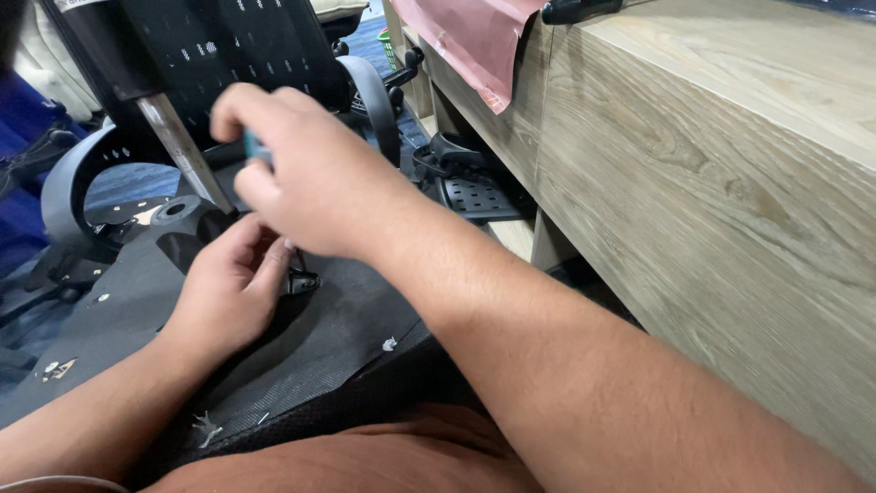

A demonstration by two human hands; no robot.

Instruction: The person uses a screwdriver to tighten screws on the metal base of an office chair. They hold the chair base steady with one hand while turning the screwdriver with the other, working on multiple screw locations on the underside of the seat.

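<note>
right hand (306, 187) gripping teal tool (256, 149) above left hand (233, 288), which pinches small black fitting (301, 281) on grey fabric seat underside (347, 324)

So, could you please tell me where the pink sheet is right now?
In the head view, the pink sheet hangs at the top centre, draped over the near end of the wooden bench, right of the black mesh chair back.
</note>
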